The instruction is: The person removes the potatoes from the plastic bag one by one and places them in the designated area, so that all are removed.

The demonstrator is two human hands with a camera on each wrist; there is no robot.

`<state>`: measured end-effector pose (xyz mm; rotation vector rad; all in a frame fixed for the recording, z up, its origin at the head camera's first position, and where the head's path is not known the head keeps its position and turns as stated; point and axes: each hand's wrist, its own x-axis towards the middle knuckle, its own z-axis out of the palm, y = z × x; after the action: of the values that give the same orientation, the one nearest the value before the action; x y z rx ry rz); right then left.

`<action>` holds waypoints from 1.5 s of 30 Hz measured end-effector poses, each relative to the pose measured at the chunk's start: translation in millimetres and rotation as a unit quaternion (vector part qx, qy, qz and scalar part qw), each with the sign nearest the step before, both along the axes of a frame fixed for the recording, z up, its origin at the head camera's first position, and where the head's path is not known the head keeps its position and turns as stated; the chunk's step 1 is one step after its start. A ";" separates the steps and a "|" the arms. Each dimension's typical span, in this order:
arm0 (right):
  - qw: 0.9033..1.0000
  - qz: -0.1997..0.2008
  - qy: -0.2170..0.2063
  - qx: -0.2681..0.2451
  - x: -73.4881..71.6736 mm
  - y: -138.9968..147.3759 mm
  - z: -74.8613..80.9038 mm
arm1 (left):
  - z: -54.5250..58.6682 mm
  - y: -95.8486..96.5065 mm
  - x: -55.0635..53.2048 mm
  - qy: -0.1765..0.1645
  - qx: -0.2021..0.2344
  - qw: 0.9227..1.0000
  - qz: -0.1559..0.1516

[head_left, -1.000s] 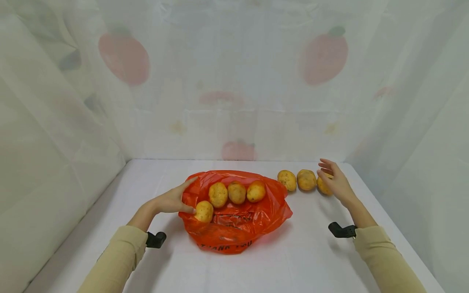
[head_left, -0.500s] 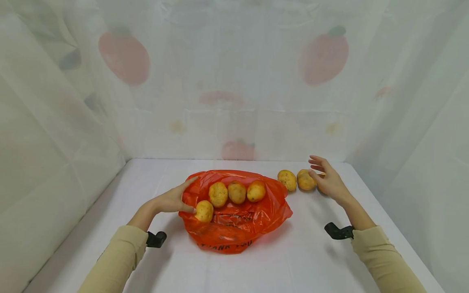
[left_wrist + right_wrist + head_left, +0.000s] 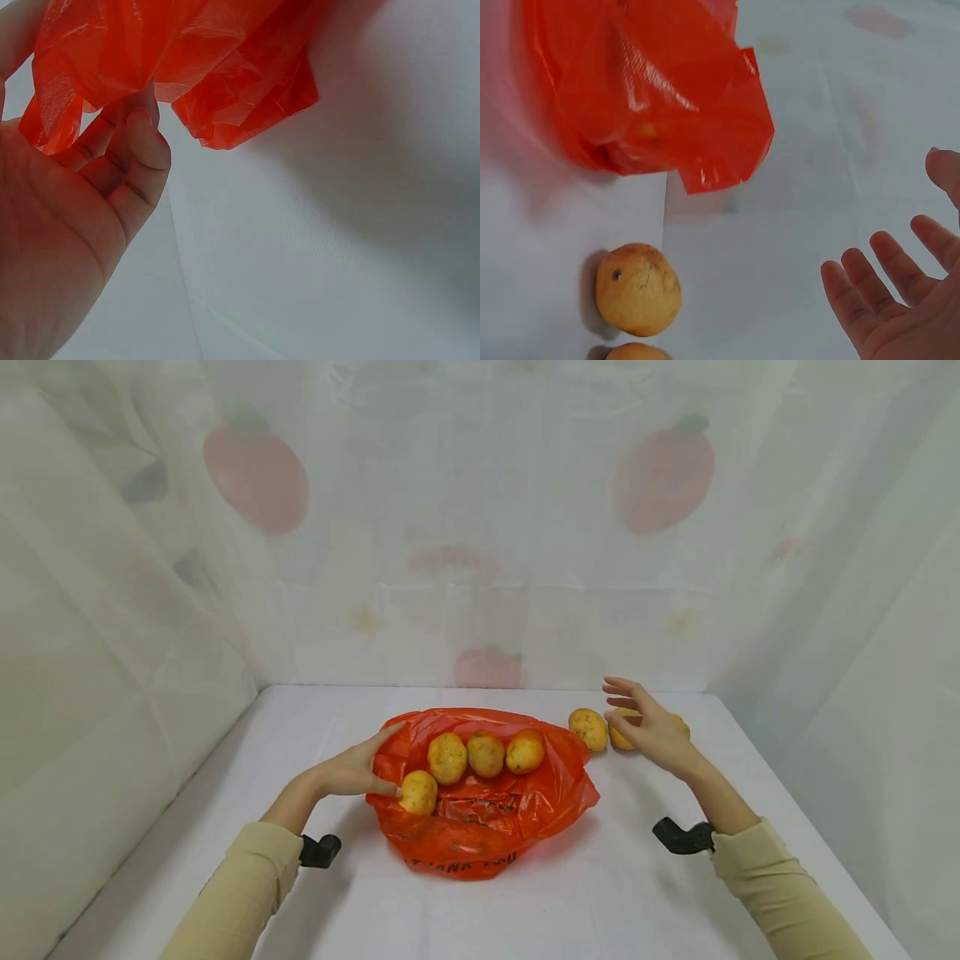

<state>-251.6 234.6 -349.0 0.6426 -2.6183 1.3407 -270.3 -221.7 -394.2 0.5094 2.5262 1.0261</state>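
Observation:
A red plastic bag (image 3: 558, 810) lies with its mouth spread, several potatoes inside, among them one potato (image 3: 417, 793) near the left rim. My left hand (image 3: 348, 772) holds the bag's left edge; in the left wrist view its fingers curl at the red film (image 3: 232, 82). Right of the bag, my right hand (image 3: 654, 733) hovers in the air, fingers extended and holding nothing. It partly covers the middle potato (image 3: 619, 740) and the right potato (image 3: 681, 725) of a row of three. The row's left potato (image 3: 588, 730) sits beside the bag.
A white-covered table (image 3: 525, 918) carries everything. White curtains with faded fruit prints, such as a red strawberry-like shape (image 3: 258, 481), hang behind and at both sides. Each wrist wears a black camera mount, as on the right wrist (image 3: 684, 837).
My right hand has moved left, from over the right potato to over the middle one, uncovering part of the right one. The left hand and bag have stayed put.

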 end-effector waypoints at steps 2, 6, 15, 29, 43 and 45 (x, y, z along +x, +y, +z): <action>1.000 0.014 -0.002 -0.003 0.5 -4.3 1.7 | 0.4 0.1 0.3 -0.002 0.001 1.000 0.001; 1.000 0.029 -0.008 -0.001 1.9 -13.5 5.4 | 0.9 0.5 1.1 -0.005 0.003 1.000 0.002; 0.998 0.050 -0.031 0.007 5.3 -32.8 12.8 | 2.0 -0.2 1.9 -0.001 0.000 1.000 0.000; 0.994 0.091 -0.062 0.017 0.1 -59.4 20.9 | 2.2 0.2 1.1 -0.003 0.003 1.000 -0.002; 0.987 0.116 -0.113 0.016 -7.2 -83.6 22.3 | 4.0 0.2 2.6 -0.003 0.000 1.000 0.000; 0.986 0.115 -0.116 0.027 -8.1 -88.5 24.2 | 4.0 0.1 2.5 -0.001 0.000 1.000 -0.001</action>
<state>-259.7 146.1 -324.8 0.8706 -2.8435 1.4938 -267.8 -221.7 -390.2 0.5106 2.5230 1.0261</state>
